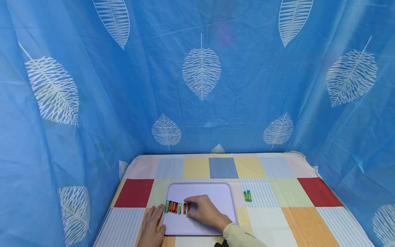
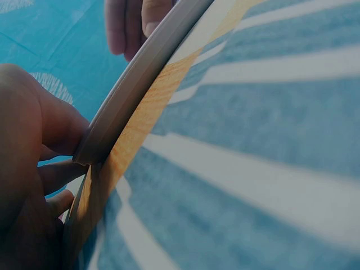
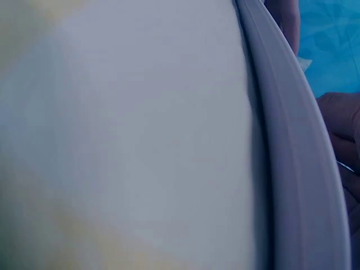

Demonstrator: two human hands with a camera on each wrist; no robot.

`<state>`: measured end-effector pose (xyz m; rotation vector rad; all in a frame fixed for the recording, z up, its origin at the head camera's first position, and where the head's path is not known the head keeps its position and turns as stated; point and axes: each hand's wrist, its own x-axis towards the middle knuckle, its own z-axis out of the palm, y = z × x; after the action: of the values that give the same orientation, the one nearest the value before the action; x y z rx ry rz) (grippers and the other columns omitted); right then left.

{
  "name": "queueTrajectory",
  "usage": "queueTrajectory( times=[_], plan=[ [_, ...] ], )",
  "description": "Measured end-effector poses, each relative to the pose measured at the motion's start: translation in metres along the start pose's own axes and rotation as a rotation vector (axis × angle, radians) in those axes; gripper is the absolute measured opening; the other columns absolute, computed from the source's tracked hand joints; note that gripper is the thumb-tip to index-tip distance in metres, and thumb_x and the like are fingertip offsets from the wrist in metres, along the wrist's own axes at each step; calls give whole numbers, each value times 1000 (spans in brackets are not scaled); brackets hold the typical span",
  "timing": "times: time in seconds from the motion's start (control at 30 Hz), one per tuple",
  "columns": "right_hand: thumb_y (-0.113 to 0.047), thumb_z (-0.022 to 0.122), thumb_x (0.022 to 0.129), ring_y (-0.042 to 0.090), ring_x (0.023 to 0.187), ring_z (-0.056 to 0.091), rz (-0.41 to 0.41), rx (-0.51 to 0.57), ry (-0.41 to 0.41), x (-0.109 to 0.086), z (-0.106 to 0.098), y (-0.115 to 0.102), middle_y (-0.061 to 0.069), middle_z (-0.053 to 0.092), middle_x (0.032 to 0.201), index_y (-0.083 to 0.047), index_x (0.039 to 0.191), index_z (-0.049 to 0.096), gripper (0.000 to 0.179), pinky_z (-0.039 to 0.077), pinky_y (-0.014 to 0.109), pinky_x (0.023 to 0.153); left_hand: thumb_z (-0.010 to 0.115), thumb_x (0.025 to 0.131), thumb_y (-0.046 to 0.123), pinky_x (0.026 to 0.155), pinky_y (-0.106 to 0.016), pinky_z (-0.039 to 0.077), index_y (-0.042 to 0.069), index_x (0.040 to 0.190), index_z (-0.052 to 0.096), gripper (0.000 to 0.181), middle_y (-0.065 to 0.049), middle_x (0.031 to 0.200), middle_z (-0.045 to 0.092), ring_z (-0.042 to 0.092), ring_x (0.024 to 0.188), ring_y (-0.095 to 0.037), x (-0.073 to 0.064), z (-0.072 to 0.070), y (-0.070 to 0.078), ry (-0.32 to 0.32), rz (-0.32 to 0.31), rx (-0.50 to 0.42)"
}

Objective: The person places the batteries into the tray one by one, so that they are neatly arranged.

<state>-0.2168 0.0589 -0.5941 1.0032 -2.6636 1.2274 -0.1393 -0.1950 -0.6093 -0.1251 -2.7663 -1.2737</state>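
On the lilac tray, a row of small batteries, some green and some red and black, stretches from its left edge. My right hand bends over the tray, thumb and forefinger around a red-and-black battery at the row's right end. Just left of that one, another red-and-black battery stands slightly apart from a green battery. Along the tray's left edge lies my left hand, its thumb at the near corner. The left wrist view shows fingers touching the tray's rim.
Two green batteries lie side by side on the patchwork tablecloth, to the right of the tray. Blue curtains with white leaf prints surround the table at the back and both sides.
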Motion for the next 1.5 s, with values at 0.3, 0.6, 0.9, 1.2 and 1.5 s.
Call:
queueTrajectory(
  times=[0.3,0.6,0.9,1.2,1.5],
  plan=[
    [-8,93,83,9,117,75,-14,-37,-11,9,12,-7,1,83,122,-9,127,81,45,62,28,104,70,83,-6,127,-79,16,-6,154,57,72,-27,160,56,30,156,-57,1,-1,-1,-11,9,-6],
    [-13,91,83,14,121,75,21,-28,5,3,1,-4,3,82,126,-7,129,80,48,62,32,107,70,82,-7,127,-78,16,-7,152,58,71,-28,159,56,31,155,-58,1,0,-2,1,22,-9],
    [-15,90,87,17,124,75,108,18,2,-12,-34,17,2,80,132,-8,134,78,49,62,35,108,71,81,-8,126,-78,18,-7,151,59,71,-29,157,58,33,153,-58,1,1,-1,24,53,-14],
    [-20,93,87,26,121,77,141,-3,31,-37,-74,46,4,80,132,-7,134,78,51,64,41,106,71,81,-7,126,-77,17,-7,151,58,71,-29,157,57,33,153,-58,0,0,-1,18,54,-9],
    [-21,94,86,29,121,77,205,-52,71,-66,-116,74,7,80,133,-7,133,78,51,64,48,104,70,82,-7,127,-77,16,-6,152,58,71,-28,158,57,32,154,-58,2,0,-3,4,45,4]
  ],
)
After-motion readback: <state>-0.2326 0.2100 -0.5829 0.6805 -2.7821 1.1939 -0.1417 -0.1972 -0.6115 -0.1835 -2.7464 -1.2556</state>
